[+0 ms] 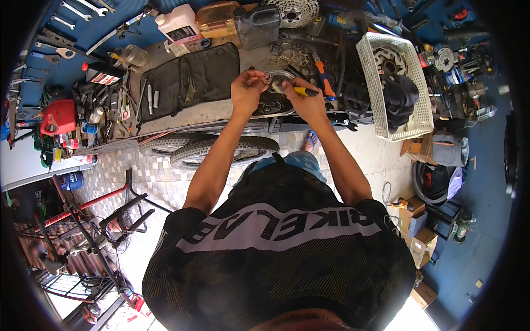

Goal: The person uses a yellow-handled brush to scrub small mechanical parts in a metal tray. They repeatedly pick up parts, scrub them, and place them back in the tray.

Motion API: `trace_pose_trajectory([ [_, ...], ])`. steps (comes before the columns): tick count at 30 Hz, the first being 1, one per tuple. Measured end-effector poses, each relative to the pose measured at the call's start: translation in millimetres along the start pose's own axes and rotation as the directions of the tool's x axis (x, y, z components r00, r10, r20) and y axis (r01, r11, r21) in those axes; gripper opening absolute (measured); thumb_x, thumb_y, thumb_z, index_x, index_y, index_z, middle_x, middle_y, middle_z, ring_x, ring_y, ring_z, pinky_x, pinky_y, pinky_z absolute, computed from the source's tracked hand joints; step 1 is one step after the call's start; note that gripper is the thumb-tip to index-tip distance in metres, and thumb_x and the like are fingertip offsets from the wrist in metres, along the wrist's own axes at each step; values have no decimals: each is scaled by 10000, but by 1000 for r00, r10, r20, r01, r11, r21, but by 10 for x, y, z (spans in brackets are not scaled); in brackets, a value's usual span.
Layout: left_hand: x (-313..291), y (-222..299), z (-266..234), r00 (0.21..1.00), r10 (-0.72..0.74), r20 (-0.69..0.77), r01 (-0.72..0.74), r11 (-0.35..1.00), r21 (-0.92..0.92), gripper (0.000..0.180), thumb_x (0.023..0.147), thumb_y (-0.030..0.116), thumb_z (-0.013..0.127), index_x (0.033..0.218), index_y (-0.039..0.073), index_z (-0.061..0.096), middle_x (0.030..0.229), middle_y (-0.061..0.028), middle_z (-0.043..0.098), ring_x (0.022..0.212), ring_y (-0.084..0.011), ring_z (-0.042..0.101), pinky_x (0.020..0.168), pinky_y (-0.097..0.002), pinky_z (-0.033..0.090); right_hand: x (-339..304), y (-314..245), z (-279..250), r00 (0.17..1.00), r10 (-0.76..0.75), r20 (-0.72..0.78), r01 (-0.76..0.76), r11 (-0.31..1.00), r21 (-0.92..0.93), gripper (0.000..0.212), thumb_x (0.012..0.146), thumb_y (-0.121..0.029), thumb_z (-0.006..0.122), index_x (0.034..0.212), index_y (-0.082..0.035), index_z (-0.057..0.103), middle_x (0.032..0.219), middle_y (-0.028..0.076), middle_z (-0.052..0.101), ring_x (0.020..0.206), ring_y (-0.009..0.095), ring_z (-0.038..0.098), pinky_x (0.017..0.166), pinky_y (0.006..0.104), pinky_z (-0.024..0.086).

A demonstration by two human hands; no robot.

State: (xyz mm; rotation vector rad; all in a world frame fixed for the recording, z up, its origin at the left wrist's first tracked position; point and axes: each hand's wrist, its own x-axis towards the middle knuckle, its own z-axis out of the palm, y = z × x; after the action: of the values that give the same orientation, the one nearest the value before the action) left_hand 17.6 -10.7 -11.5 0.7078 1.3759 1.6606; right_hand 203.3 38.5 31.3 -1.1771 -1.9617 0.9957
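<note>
Above the workbench (pixel 212 110), my left hand (pixel 247 91) pinches a small round metal part (pixel 268 78), apparently a ring. Close to its right, my right hand (pixel 305 103) is closed around a brush (pixel 305 91) with a yellow and black handle. The brush's pale tip points left, towards the small part; whether they touch I cannot tell. Below both hands is a metal tray (pixel 276 115) with a rounded rim and small dark parts in it. An orange and blue handled tool (pixel 324 77) lies just beyond my right hand.
A black cloth mat (pixel 187 77) covers the bench's left middle. Bottles and a dark jug (pixel 258 26) line the back beside a cassette (pixel 292 11). At right stands a white basket (pixel 381 105) holding a disc and dark cloth. Bicycle wheels (pixel 223 151) rest under the bench edge.
</note>
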Motion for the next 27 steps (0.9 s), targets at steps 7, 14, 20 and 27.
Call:
trace_pose_trajectory([
  [7,-79,117,-18,991,-134,13,132,986,99,194,1015,5,702,1187,-80,676,1057,-121,753,937,-178,766,825,-300,673,7,-57,-189,973,-226,50,227,974,-12,208,942,-192,820,1073,-32,795,982,149,772,885,263,763,810,359,576],
  [14,-78,93,-77,984,-176,19,174,980,97,181,1030,35,695,1169,-81,702,1052,-125,751,879,-192,774,801,-299,668,-1,-101,-229,931,-336,145,354,928,-120,247,942,-229,828,1111,-53,790,990,147,763,903,325,735,793,397,567],
  [20,-65,44,-125,980,-195,41,190,976,106,169,1036,63,696,1152,-57,715,1028,-102,769,920,-177,768,792,-294,662,-8,37,-220,910,-397,123,415,880,-232,227,953,-214,815,1121,-63,790,976,137,756,905,324,717,795,390,559],
  [27,-9,-96,1,923,140,358,-351,686,638,173,914,36,783,1083,11,761,1034,-94,793,955,-242,748,854,-419,602,19,152,-299,951,-307,37,309,948,-81,242,968,-289,791,1117,-98,795,930,138,742,897,351,723,794,428,556],
])
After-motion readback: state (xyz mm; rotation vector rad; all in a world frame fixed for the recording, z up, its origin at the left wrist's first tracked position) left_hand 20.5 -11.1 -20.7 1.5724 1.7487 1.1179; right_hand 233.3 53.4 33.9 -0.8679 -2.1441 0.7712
